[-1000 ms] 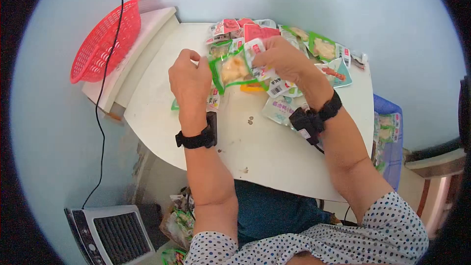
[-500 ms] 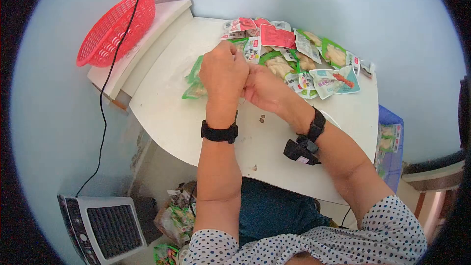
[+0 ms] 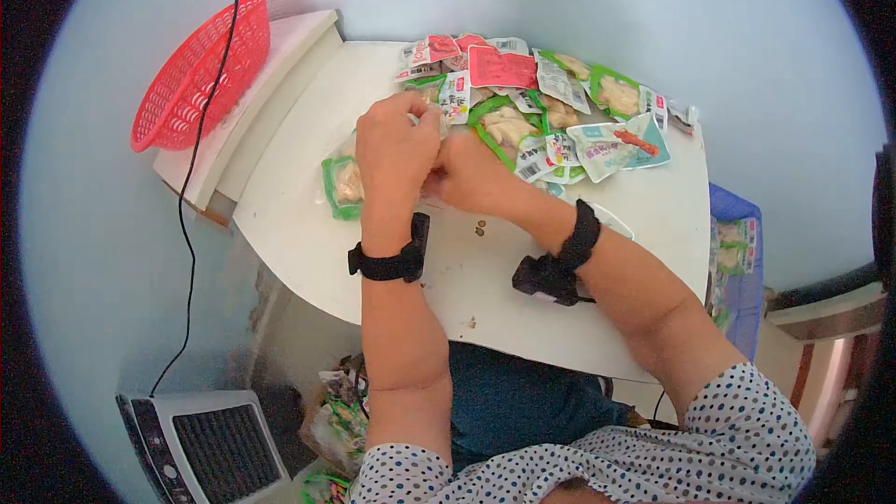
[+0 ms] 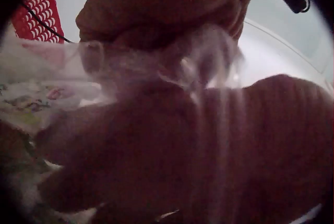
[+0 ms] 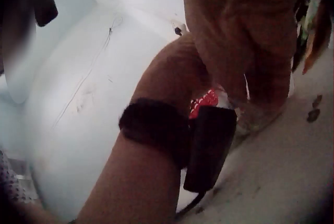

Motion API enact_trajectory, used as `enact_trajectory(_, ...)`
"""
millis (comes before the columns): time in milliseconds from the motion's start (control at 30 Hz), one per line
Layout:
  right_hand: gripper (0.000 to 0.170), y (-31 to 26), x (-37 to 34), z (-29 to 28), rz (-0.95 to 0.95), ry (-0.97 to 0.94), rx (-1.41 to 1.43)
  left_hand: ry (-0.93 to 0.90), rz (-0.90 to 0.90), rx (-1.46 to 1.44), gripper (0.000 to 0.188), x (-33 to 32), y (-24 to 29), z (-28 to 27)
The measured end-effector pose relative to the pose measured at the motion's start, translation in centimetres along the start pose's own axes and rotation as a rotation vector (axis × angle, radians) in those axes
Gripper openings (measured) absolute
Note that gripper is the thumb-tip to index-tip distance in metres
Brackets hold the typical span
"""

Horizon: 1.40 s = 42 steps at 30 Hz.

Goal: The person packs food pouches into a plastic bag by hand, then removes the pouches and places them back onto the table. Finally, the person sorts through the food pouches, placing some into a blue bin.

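Observation:
My left hand (image 3: pixel 397 154) holds the gathered edge of a clear plastic bag (image 4: pixel 44 59). Green-edged food packets (image 3: pixel 347 189) show at the bag's left side, on the table just left of that hand. Close against it on the right is my right hand (image 3: pixel 471 175), blurred in the head view. Seen from the left wrist, folds of clear film lie across the right hand (image 4: pixel 151 151), its fingers pointing left. Whether it grips the film I cannot tell. The right wrist view shows the back of the right hand (image 5: pixel 242 31) beside the left forearm.
Several food packets (image 3: pixel 509 126) are heaped at the table's back, with a red-labelled one (image 3: pixel 502 67) on top. A red basket (image 3: pixel 201 84) leans on a ledge at the left. A blue crate (image 3: pixel 747 294) with packets stands beyond the right edge. A black cable (image 3: pixel 193 215) hangs at the left.
A second ago my right hand held up a green-edged food packet by its white end. That hand has moved left to the left hand and the bag, and the packet no longer shows in it.

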State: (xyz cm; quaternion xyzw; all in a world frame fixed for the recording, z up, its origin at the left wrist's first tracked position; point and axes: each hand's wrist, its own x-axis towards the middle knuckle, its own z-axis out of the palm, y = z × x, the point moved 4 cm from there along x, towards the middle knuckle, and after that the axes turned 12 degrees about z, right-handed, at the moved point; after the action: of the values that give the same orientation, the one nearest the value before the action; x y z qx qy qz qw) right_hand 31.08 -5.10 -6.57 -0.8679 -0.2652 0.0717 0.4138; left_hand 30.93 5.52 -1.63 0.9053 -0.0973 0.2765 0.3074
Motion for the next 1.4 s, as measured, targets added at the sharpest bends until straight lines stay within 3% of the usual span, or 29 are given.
enact_trajectory(100, 0.024, -0.1, 0.0, -3.7, 0.106, 0.350, -0.025, -0.009, -0.041, 0.001, 0.026, 0.0, -0.4, -0.2)
enact_trajectory(200, 0.027, 1.2, 0.0, -5.3, 0.147, 0.515, 0.005, -0.011, -0.027, 0.021, 0.026, -0.1, -0.1, -0.6)
enact_trajectory(367, 0.036, 5.0, 1.2, -5.0, 0.163, 0.306, 0.138, 0.031, 0.023, 0.013, 0.027, -0.2, -0.5, -0.7)
enact_trajectory(600, 0.038, 5.4, 1.5, -4.1, 0.321, 0.091, 0.257, -0.061, -0.101, -0.057, 0.027, -0.1, -0.6, -0.4)
enact_trajectory(700, 0.029, 4.3, 0.9, -5.2, 0.321, 0.177, 0.346, -0.057, -0.076, -0.045, 0.027, -0.1, -0.9, -0.1)
enact_trajectory(800, 0.020, 2.6, 0.0, -7.7, 0.127, 0.594, 0.272, -0.018, -0.074, -0.078, 0.025, -0.2, -1.0, -0.1)
enact_trajectory(900, 0.016, 2.2, -0.1, -9.7, 0.033, 0.627, 0.166, -0.019, -0.101, -0.085, 0.023, -0.2, -0.5, -0.3)
enact_trajectory(1000, 0.013, 0.6, -0.6, -11.1, 0.080, 0.361, -0.111, -0.017, -0.092, -0.044, 0.025, -0.1, -0.9, -0.4)
enact_trajectory(1100, 0.032, -0.6, -1.5, -11.6, 0.077, 0.302, -0.266, -0.009, -0.107, -0.050, 0.025, -0.1, -1.2, -0.3)
enact_trajectory(1200, 0.026, 0.9, -0.6, -10.4, -0.145, 0.459, -0.526, -0.004, -0.120, -0.059, 0.025, -0.1, -1.2, -0.3)
enact_trajectory(1300, 0.016, 1.5, 0.0, -9.6, -0.184, 0.500, -0.549, 0.018, -0.104, -0.059, 0.024, 0.0, -1.4, -0.3)
enact_trajectory(1400, 0.007, -0.6, -1.3, -10.1, -0.353, 0.631, -0.421, 0.039, -0.088, -0.046, 0.024, -0.1, -1.3, -0.6)
